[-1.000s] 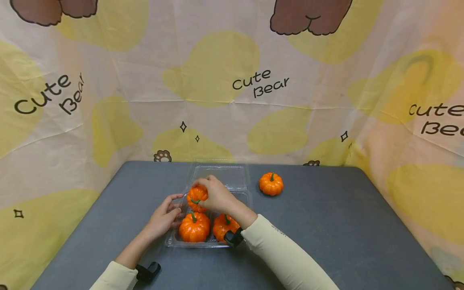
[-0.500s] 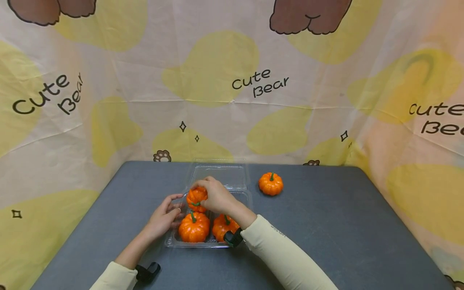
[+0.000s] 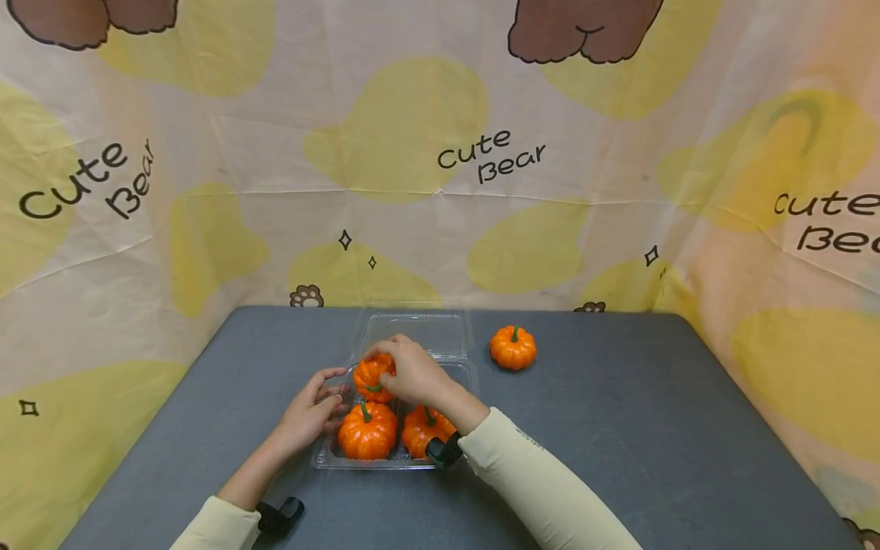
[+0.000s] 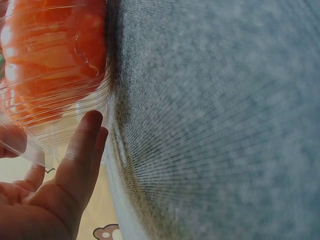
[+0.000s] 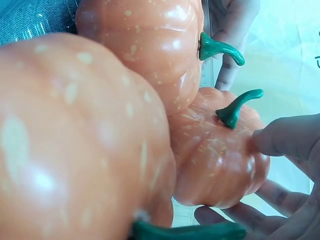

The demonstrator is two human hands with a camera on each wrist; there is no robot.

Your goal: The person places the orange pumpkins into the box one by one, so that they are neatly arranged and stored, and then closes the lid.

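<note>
My right hand (image 3: 415,376) holds a small orange toy pumpkin (image 3: 370,374) in the back left of a clear plastic clamshell box (image 3: 326,463). In the right wrist view the thumb presses the side of this pumpkin (image 5: 215,155), fingers curving round underneath; its green stem leans over. Two more pumpkins sit in the front: one at left (image 3: 367,434), one at right (image 3: 419,434), partly covered by the right wrist. My left hand (image 3: 309,409) is at the box's left side. Its extended fingertips (image 4: 91,122) touch the ribbed clear wall in the left wrist view.
The box's clear lid (image 3: 415,336) lies opened back toward the far edge of the grey table (image 3: 619,428). Another orange pumpkin (image 3: 512,348) rests on the table, right of the lid. A printed cloth (image 3: 412,137) hangs behind and around the table.
The held pumpkin has turned slightly under my right hand, its stem shifting a little. My left hand stays at the box's side; the head view has shifted slightly.
</note>
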